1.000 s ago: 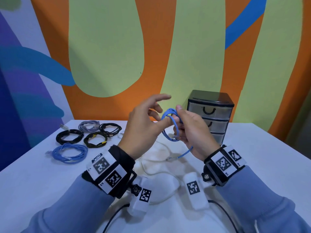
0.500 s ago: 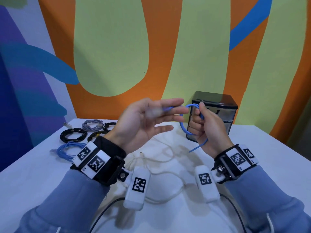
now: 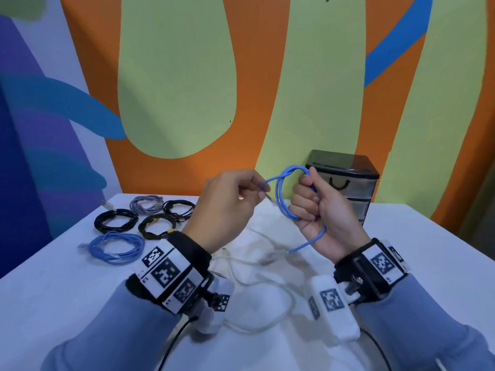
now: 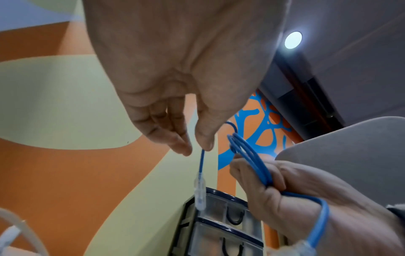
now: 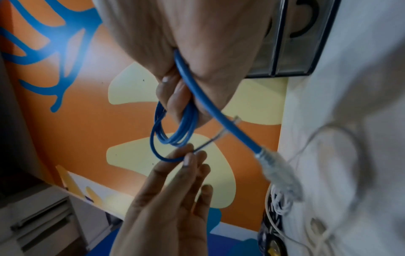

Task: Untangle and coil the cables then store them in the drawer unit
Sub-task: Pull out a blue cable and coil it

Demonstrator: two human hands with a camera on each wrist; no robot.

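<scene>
With the blue cable (image 3: pixel 281 199) coil clenched in the right hand (image 3: pixel 318 210) and its free end pinched by the left hand (image 3: pixel 227 204), the loops could spring loose if either grip is eased.

Drawer unit (image 3: pixel 348 188) – lower front hidden behind right hand (image 3: pixel 325 210).

No words, brands or numbers can be read anywhere; the only signs are black-and-white square fiducial markers, on the left wristband (image 3: pixel 167 271), on the right wristband (image 3: pixel 381 263), and on the white pods (image 3: pixel 332 301) hanging under both wrists; their patterns spell no letters.
</scene>
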